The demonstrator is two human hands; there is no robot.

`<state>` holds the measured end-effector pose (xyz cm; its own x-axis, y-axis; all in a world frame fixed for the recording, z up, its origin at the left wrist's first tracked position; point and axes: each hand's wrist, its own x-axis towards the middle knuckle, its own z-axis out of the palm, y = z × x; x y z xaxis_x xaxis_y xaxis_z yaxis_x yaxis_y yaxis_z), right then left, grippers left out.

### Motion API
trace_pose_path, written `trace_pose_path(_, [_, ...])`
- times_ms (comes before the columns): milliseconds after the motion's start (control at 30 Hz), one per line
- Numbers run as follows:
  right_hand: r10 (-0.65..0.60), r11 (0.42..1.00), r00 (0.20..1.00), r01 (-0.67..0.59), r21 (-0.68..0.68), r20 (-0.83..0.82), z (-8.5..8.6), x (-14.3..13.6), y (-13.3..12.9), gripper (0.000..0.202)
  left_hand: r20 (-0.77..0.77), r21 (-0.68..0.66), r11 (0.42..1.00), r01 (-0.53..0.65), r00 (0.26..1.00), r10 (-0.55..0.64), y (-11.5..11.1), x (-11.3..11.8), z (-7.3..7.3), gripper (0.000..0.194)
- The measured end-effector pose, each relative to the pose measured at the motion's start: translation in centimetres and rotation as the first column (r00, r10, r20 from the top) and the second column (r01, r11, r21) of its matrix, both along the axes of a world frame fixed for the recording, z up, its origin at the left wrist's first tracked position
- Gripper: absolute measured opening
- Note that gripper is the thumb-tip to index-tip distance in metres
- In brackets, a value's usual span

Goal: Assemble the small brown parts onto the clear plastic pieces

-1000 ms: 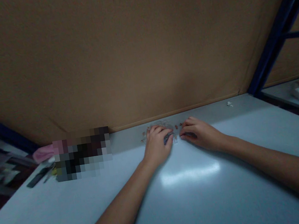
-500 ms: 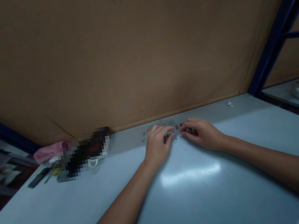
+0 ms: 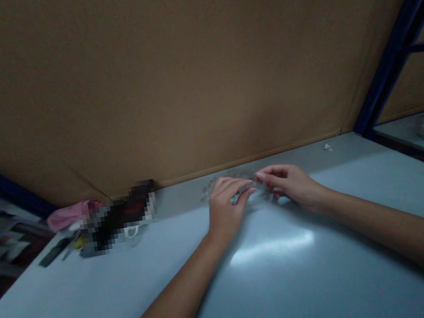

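Note:
Several small clear pieces with reddish-brown parts [image 3: 206, 192] lie on the grey-white table [image 3: 287, 286], close to the cardboard wall. My left hand [image 3: 229, 199] is over their right side and hides some of them. Its thumb and fingertips are bent toward each other around something I cannot make out. My right hand [image 3: 288, 184] is just to the right, with thumb and index finger pinched on a tiny reddish-brown piece [image 3: 258, 177]. The fingertips of both hands are close together, with a narrow gap between them.
Cardboard [image 3: 223, 72] stands behind the table between blue metal posts [image 3: 391, 52]. At the left lie a pink cloth [image 3: 71, 216], a blurred dark object [image 3: 121, 218] and a dark flat item [image 3: 54, 251]. A small white scrap [image 3: 327, 147] lies at the back right.
My left hand has shifted slightly right, its fingertips nearer my right hand. My right hand has turned and its thumb and index finger now pinch a tiny piece.

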<state>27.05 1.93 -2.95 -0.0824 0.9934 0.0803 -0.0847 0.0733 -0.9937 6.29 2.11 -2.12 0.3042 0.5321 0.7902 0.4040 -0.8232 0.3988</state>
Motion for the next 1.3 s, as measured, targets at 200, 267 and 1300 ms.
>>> trace_pose_path(200, [0.023,0.999,0.999,-0.024,-0.041,-0.027,0.1,-0.4,-0.7,0.048,0.038,-0.021,0.998,-0.051,0.998,0.052,-0.2,0.0,-0.1,0.011])
trace_pose_path(267, [0.022,0.999,0.999,-0.023,-0.039,-0.023,0.1,-0.5,-0.7,0.049,0.046,-0.029,0.997,-0.071,0.996,0.072,-0.3,0.0,-0.3,0.01])
trace_pose_path(1300, [-0.038,0.949,0.938,-0.074,0.307,0.346,-0.1,-0.2,-0.9,0.036,-0.051,-0.111,0.979,-0.168,0.985,0.163,0.2,-0.4,-0.4,0.014])
